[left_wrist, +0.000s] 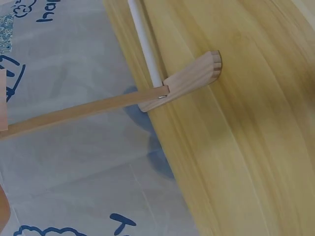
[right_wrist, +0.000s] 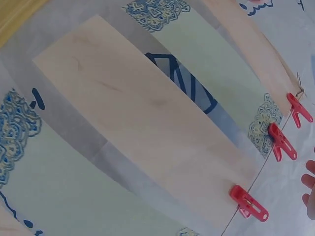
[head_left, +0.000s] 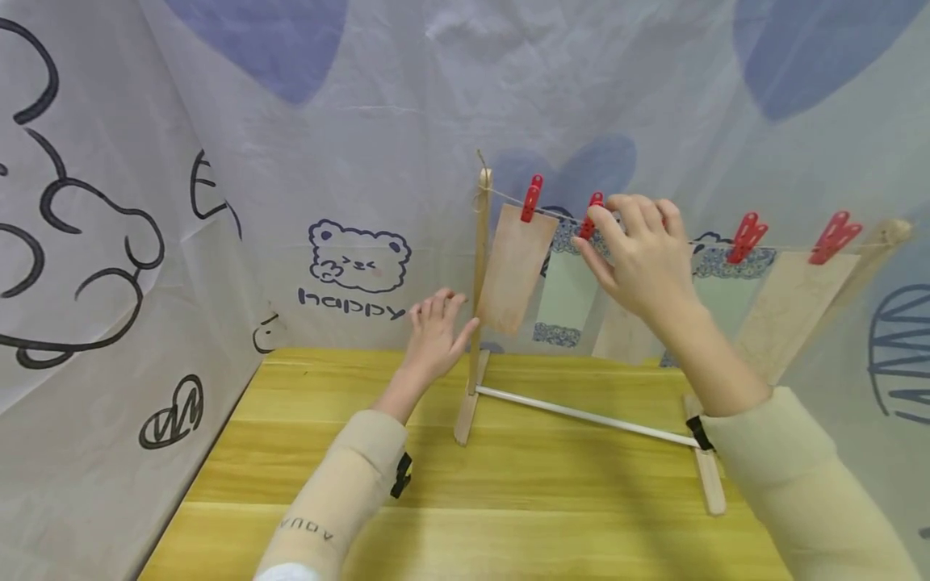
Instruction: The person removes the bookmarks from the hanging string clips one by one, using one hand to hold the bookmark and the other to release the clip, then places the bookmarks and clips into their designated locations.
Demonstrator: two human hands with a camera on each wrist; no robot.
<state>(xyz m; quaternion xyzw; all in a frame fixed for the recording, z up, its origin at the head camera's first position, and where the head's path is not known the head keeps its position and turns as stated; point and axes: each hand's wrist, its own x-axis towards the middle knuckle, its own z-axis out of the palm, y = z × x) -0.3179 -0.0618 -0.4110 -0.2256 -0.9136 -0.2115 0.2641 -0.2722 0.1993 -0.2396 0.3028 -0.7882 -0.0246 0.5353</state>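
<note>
My right hand is raised at the string, its bent fingers and thumb overlapping a red clothespin in the head view. The right wrist view has its fingers apart from that clothespin, which clips a pale green card with blue floral ends. Nearby, another clothespin clips a plain wood-coloured card. A further clothespin holds a wood-coloured card at the left end. Beside the left wooden post, my left hand is held with spread fingers, holding nothing.
Further right hang more cards under red clothespins. A white rod joins the rack's wooden feet on the yellow wood-grain table. A printed cloth stands behind. A small black object shows by the left sleeve.
</note>
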